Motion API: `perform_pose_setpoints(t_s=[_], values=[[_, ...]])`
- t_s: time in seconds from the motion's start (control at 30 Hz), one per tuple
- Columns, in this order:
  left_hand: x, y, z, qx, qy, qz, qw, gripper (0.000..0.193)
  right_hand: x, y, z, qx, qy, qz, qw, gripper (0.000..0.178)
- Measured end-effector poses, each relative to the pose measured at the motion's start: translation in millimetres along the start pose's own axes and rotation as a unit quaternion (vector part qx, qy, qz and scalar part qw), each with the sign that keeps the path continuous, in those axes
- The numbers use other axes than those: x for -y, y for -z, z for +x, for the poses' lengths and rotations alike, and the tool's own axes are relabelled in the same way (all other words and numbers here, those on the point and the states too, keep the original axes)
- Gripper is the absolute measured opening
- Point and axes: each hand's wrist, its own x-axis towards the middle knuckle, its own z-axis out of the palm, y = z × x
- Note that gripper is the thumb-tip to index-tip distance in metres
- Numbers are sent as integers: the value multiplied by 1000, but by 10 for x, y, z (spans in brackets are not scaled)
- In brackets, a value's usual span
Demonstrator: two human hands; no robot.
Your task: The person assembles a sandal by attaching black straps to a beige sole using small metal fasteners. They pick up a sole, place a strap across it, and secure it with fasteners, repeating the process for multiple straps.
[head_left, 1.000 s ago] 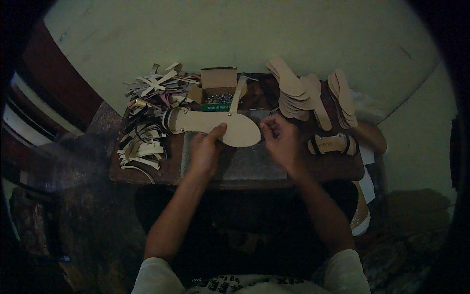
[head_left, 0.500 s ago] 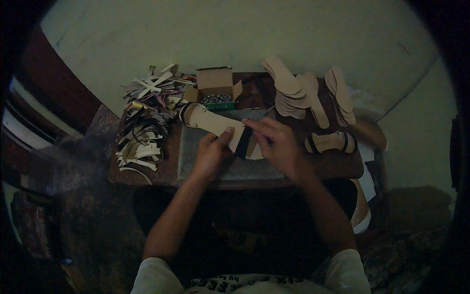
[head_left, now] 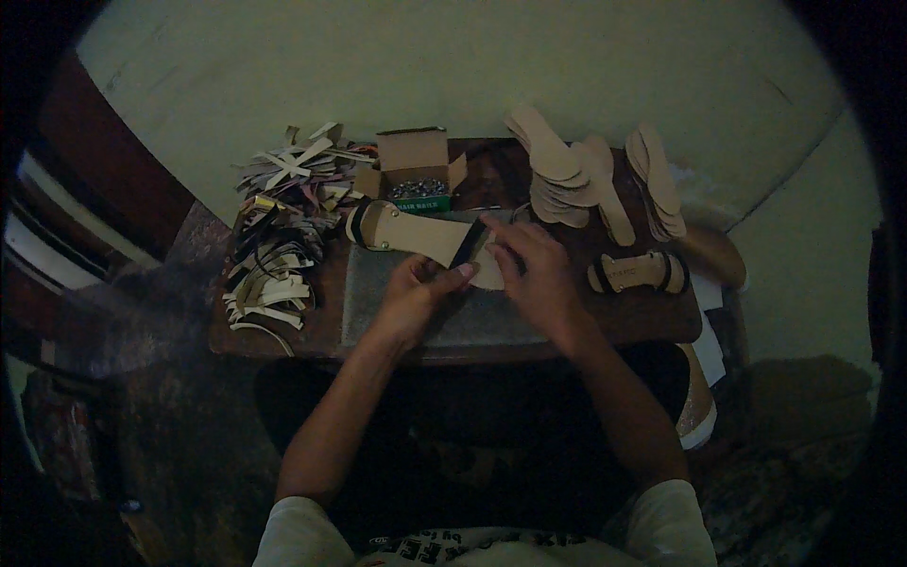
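Note:
A tan sandal (head_left: 425,236) is held at a slant above a grey pad (head_left: 373,312) on the small table. A black strap crosses its front part, and another black strap with round metal studs loops round its heel end at the left. My left hand (head_left: 420,295) grips the near edge of the sandal, thumb on top beside the front strap. My right hand (head_left: 540,274) is closed at the toe end, its index fingertip at the far end of the front strap and its thumb over the sole. The fingers underneath are hidden.
Strap offcuts (head_left: 274,246) heap at the table's left. An open box of metal studs (head_left: 416,189) stands at the back. Stacked tan insoles (head_left: 557,180) and more insoles (head_left: 652,184) lie at the back right, with another strapped sandal (head_left: 638,274) nearer me.
The front strap now lies across the sole at a slant. My left thumb has slid from the sole's middle toward its near edge, and my right fingers have shifted slightly to the right.

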Motion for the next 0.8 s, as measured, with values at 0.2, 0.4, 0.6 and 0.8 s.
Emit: perform_pose_setpoints(t_s=[0.2,0.4,0.6,0.8], values=[[25,29,23,22,-46,-33,998,31,-76,22,16,15,-187,156,970,31],[48,16,68,5,-99,-31,995,41,-211,-91,-16,-9,-179,262,948,39],[-6,32,71,-21,-132,10,991,46,-196,-61,-35,50,-154,223,961,42],[88,147,160,-76,-130,-31,988,38,-160,-109,-59,37,-214,292,931,34]])
